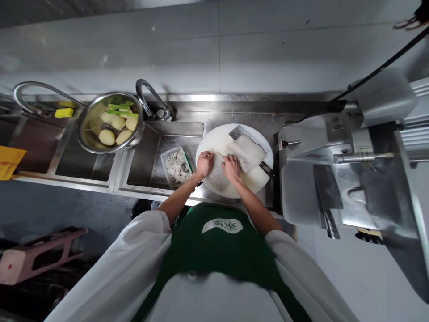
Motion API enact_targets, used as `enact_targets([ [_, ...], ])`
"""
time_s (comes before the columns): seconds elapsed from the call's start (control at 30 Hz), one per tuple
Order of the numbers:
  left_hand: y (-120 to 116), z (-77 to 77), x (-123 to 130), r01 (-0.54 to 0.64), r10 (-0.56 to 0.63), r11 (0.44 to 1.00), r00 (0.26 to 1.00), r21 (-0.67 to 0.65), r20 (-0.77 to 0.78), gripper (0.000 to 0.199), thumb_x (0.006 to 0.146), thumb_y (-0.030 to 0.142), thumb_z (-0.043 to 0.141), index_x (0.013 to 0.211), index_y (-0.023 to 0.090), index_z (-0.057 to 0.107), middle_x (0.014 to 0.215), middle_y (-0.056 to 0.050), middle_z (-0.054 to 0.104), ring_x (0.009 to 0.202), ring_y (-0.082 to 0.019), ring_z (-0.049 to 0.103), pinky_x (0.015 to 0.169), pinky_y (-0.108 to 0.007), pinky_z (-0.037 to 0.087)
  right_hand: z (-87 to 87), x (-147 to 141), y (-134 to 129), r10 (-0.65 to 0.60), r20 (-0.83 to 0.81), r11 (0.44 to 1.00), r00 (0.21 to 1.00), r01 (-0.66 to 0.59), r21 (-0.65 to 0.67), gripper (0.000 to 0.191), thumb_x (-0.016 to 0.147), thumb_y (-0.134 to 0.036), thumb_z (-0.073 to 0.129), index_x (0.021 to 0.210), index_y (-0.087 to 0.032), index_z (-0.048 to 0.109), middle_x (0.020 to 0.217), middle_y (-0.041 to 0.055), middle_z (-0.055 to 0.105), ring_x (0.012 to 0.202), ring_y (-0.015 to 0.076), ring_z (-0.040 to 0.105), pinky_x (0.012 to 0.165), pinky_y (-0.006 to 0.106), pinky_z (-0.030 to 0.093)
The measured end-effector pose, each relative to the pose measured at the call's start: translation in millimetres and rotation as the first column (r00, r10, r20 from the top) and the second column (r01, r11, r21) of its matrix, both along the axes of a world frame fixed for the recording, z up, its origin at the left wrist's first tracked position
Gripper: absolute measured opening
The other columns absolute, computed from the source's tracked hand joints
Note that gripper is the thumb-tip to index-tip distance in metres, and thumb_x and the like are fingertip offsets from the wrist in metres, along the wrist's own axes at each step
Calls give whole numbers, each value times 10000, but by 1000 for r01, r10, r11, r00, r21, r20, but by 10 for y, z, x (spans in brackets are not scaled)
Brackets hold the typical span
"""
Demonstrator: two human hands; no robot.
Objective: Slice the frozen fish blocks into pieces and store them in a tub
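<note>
On a round white cutting board (pixel 214 138) lies a thin, pale, roughly square sheet of food (pixel 218 175). My left hand (pixel 205 164) grips its upper left edge with curled fingers. Close by, my right hand (pixel 231 167) has its bent fingers on the sheet's upper right edge. A second pale, whitish piece (pixel 247 153) rests to the right, covering part of a cleaver (pixel 238 131). The cleaver's dark handle (pixel 266 170) sticks out toward the board's right edge. What the food is, I cannot tell.
Left of the board, a plastic tub (pixel 177 167) of whitish pieces sits at a sink (pixel 142 158). A steel bowl (pixel 83 134) holds several peeled potatoes and green stalks. Close on the right stands a metal slicing machine (pixel 301 174), with another cleaver (pixel 326 188) lying on it.
</note>
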State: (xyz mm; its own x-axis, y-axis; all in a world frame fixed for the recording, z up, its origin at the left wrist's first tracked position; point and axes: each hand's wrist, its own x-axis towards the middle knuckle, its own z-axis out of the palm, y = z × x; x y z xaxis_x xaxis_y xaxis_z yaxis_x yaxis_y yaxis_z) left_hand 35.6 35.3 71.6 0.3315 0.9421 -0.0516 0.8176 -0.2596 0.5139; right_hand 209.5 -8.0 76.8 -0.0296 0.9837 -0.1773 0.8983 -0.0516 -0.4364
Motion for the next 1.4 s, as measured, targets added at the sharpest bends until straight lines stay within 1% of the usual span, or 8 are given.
enact_targets([
  [0.17, -99, -49, 67, 29, -29, 1000, 999, 6, 38, 377, 972, 199, 496, 1287, 202, 704, 1253, -148, 597, 1184, -300, 514, 1076, -482, 429, 28, 77, -16, -36, 17, 999, 999, 37, -17, 248, 1035, -253, 540, 1172, -147, 716, 1247, 194, 664, 1203, 317, 545, 1027, 434, 438],
  [0.37, -49, -98, 246, 227, -227, 974, 974, -18, 7, 430, 945, 167, 501, 1316, 200, 715, 1339, -159, 578, 1197, -323, 481, 1029, -515, 430, 152, 185, 67, -23, 8, 988, 1000, 24, -152, 222, 1008, -199, 581, 1155, -138, 736, 1158, 189, 729, 1125, 307, 641, 952, 402, 505],
  [0.5, 41, -16, 314, 339, -344, 937, 937, -85, -52, 403, 948, 163, 497, 1268, 209, 737, 1379, -154, 590, 1268, -360, 427, 1011, -532, 387, 179, 227, 80, -20, 26, 978, 999, 24, -207, 242, 996, -184, 591, 1185, -135, 734, 1206, 195, 726, 1169, 314, 643, 969, 406, 515],
  [0.7, 242, 135, 406, 444, -470, 876, 874, -189, -121, 248, 908, 197, 566, 1074, 190, 749, 1269, -151, 631, 1201, -350, 456, 980, -508, 356, 154, 295, 65, 57, 63, 962, 996, -38, -270, 277, 998, -212, 583, 1221, -137, 729, 1305, 170, 698, 1262, 298, 607, 1019, 355, 495],
  [0.8, 302, 158, 432, 504, -539, 834, 831, -222, -137, 272, 897, 208, 580, 1111, 212, 748, 1286, -142, 630, 1213, -354, 452, 992, -507, 336, 197, 317, 32, 67, 68, 961, 995, -47, -271, 331, 991, -175, 557, 1288, -144, 700, 1345, 172, 676, 1291, 295, 589, 1039, 364, 481],
  [1.07, 154, 135, 384, 515, -529, 848, 836, -121, -145, 351, 955, 215, 516, 1227, 223, 738, 1328, -148, 617, 1250, -338, 446, 1038, -503, 313, 232, 338, -58, 56, 90, 969, 994, -33, -244, 332, 1003, -256, 572, 1280, -128, 702, 1349, 193, 657, 1304, 296, 562, 1044, 379, 469],
  [1.23, 100, 118, 423, 546, -566, 822, 813, -162, -135, 388, 908, 251, 596, 1277, 226, 711, 1358, -152, 599, 1275, -357, 434, 1059, -523, 298, 232, 403, -97, 79, 101, 966, 992, -52, -252, 342, 997, -280, 580, 1276, -146, 725, 1354, 188, 649, 1303, 322, 550, 1037, 396, 466],
  [1.4, 134, 213, 548, 568, -592, 805, 784, -169, -186, 302, 855, 222, 645, 1142, 183, 731, 1328, -170, 596, 1257, -388, 440, 1030, -536, 315, 320, 400, -221, 113, 113, 976, 987, -89, -197, 384, 1000, -183, 520, 1340, -158, 698, 1354, 182, 626, 1290, 330, 515, 1054, 415, 434],
])
